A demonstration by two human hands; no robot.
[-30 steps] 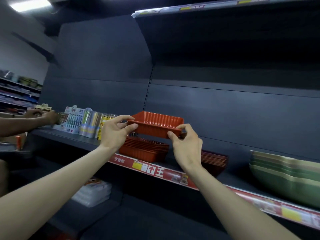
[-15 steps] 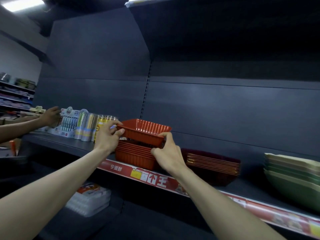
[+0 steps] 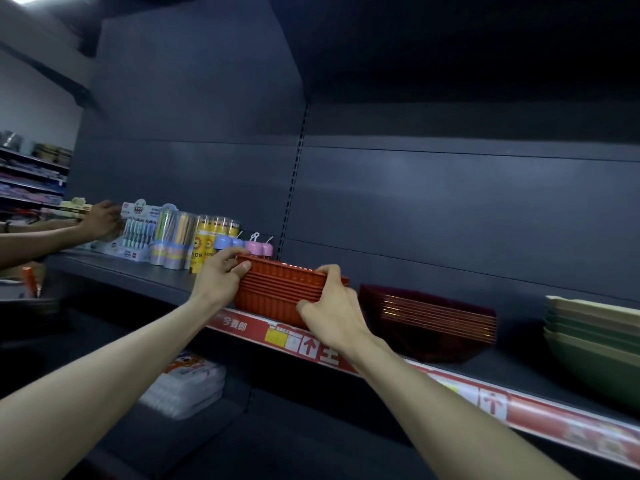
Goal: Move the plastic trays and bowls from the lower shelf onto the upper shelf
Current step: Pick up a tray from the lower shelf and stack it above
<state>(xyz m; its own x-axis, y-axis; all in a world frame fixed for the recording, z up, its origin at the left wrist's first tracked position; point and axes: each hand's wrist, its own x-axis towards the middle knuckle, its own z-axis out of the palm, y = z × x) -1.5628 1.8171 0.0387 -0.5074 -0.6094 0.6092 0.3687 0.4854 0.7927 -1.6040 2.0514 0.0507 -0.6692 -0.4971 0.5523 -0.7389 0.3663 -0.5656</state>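
Note:
A stack of orange ribbed plastic trays [image 3: 277, 292] stands on the upper shelf [image 3: 540, 379], the top tray nested flush with the rest. My left hand [image 3: 220, 277] grips the stack's left end at the top rim. On the right end my right hand [image 3: 329, 310] holds the top rim, thumb on the near side. Right of it stands a stack of dark red trays [image 3: 433, 323], and at the far right a stack of green bowls [image 3: 595, 341].
Toothbrush packs [image 3: 138, 230], tubes [image 3: 173, 240] and small bottles [image 3: 256, 245] line the shelf left of the trays. Another person's hand [image 3: 100, 220] reaches in at the far left. White packets [image 3: 187, 382] lie on the lower shelf [image 3: 242, 441].
Both hands have lowered the orange tray from mid-air down onto the orange stack, where it now sits nested. The view has shifted closer to the shelf.

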